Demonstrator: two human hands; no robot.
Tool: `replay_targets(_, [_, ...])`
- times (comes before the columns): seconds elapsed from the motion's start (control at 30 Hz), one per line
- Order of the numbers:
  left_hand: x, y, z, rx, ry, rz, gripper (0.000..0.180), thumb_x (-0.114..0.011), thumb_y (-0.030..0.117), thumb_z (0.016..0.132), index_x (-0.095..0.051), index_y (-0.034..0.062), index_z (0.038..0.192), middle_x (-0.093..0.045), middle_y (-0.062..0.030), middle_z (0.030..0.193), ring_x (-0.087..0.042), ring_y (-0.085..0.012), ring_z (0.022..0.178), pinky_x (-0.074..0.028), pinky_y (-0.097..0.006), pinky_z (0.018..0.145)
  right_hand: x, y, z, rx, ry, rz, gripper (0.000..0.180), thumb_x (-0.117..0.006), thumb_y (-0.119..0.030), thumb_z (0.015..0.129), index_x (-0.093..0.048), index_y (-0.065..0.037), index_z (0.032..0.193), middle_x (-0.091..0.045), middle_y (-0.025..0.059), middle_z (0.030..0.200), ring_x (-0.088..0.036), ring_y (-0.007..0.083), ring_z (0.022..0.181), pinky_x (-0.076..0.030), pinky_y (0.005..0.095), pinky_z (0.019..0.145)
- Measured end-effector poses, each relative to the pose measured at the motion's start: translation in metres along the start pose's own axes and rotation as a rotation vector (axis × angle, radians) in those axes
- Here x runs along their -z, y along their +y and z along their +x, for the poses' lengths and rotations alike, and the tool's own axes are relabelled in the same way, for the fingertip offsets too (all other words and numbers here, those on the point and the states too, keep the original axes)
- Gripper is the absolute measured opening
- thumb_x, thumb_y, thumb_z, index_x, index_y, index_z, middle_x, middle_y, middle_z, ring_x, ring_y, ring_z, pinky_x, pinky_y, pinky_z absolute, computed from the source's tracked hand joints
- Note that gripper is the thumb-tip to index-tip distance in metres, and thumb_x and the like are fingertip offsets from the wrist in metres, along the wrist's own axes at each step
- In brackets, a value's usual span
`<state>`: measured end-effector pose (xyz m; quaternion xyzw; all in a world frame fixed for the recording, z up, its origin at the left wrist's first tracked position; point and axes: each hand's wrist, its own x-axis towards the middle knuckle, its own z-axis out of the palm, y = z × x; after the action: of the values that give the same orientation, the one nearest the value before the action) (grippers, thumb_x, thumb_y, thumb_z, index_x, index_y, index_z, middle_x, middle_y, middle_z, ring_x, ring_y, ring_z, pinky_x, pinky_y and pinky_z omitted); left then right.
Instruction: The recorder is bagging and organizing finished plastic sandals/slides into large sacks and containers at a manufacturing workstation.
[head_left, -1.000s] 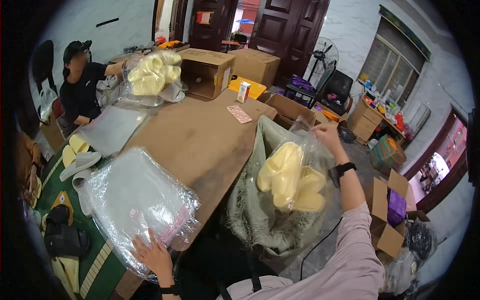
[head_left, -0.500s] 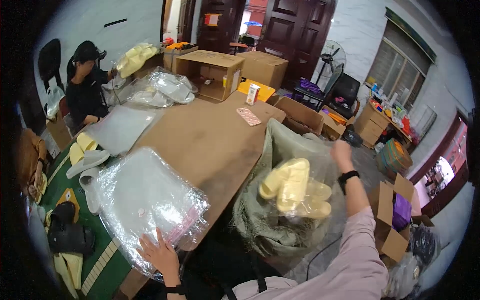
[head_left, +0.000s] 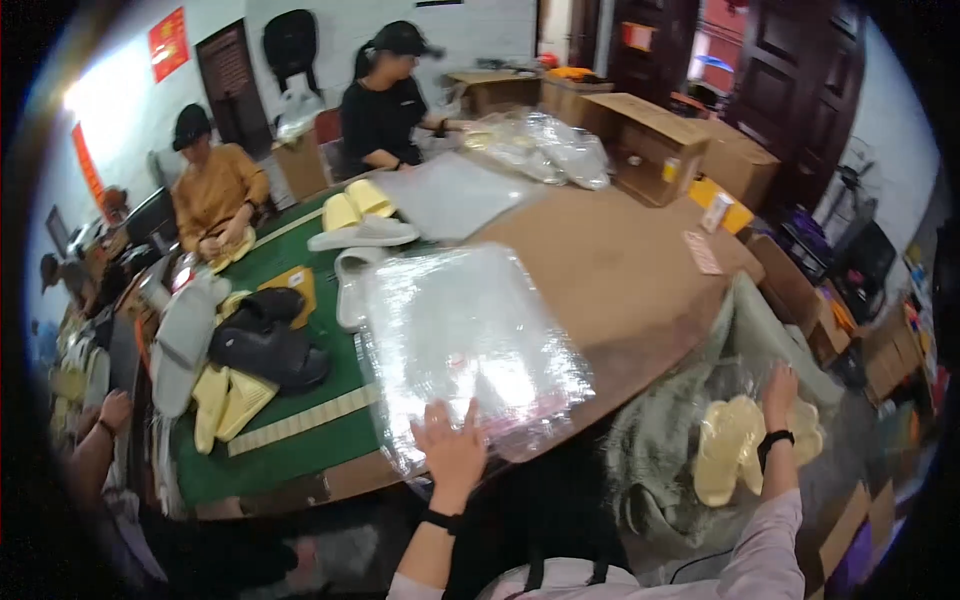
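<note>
My left hand (head_left: 450, 450) lies with fingers spread on the near edge of a stack of clear plastic bags (head_left: 450, 300) on the table. Off to the right, my right hand (head_left: 780, 395) is closed on the top of a clear plastic bag (head_left: 748, 375). Pale yellow slippers (head_left: 728, 450) show inside that bag, which is low over a grey-green woven sack (head_left: 655, 440) beside the table. Motion blur hides the exact grip. Left of the stack are light grey slippers (head_left: 352, 285), yellow slippers (head_left: 235, 400) and black slippers (head_left: 270, 340).
The table (head_left: 620, 270) has a brown board and a green surface (head_left: 330, 450). Cardboard boxes (head_left: 640, 150) stand at the far end, near a phone (head_left: 702, 252). Two co-workers sit across: one in black (head_left: 385, 120), one in orange-brown (head_left: 215, 190). Another person's hand (head_left: 115, 410) appears at left.
The view has swung left, bringing more of the green table and co-workers into sight. My right hand has lowered with the bagged slippers. My left hand still rests on the bag stack.
</note>
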<state>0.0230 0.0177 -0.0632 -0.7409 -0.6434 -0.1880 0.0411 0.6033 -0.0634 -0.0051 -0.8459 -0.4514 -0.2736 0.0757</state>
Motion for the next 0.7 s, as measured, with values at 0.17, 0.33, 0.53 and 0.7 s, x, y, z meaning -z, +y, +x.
replay_targets(0.17, [0.004, 0.0, -0.003, -0.012, 0.038, 0.069, 0.047, -0.048, 0.033, 0.086, -0.044, 0.0276, 0.132, -0.037, -0.0253, 0.133, -0.03, -0.0389, 0.127, -0.01, -0.06, 0.105, -0.098, -0.019, -0.04, -0.069, -0.016, 0.307, 0.033, -0.043, -0.003, 0.086, -0.054, 0.004, 0.116, -0.057, 0.0203, 0.114, -0.052, 0.0353, 0.106, -0.038, 0.0389, 0.094])
replay_targets(0.33, [-0.003, 0.019, 0.01, -0.052, 0.003, 0.025, 0.049, -0.05, 0.031, 0.083, -0.045, 0.0267, 0.132, -0.038, -0.0256, 0.133, -0.03, -0.0398, 0.127, -0.012, -0.06, 0.104, -0.128, -0.019, -0.051, -0.015, -0.184, 0.559, 0.03, -0.042, -0.007, 0.086, -0.055, 0.004, 0.111, -0.057, 0.0219, 0.112, -0.053, 0.0356, 0.105, -0.041, 0.0388, 0.092])
replay_targets(0.53, [-0.002, -0.002, 0.008, 0.009, -0.047, 0.17, 0.049, -0.051, 0.029, 0.083, -0.045, 0.0224, 0.131, -0.035, -0.0255, 0.135, -0.026, -0.0403, 0.129, -0.012, -0.06, 0.104, -0.105, -0.117, -0.062, -0.168, -0.409, 0.636, 0.043, -0.06, -0.026, 0.078, -0.056, 0.002, 0.11, -0.059, 0.0234, 0.108, -0.056, 0.0365, 0.102, -0.044, 0.0406, 0.088])
replay_targets(0.7, [0.002, 0.029, 0.013, -0.024, -0.099, 0.238, 0.044, -0.032, 0.03, 0.094, -0.039, 0.0205, 0.136, -0.033, -0.0234, 0.138, -0.027, -0.0405, 0.129, -0.015, -0.054, 0.107, -0.156, -0.087, -0.093, -0.152, -0.432, 0.513, 0.048, -0.056, -0.031, 0.082, -0.047, -0.001, 0.119, -0.051, 0.0238, 0.116, -0.048, 0.0367, 0.111, -0.039, 0.0446, 0.091])
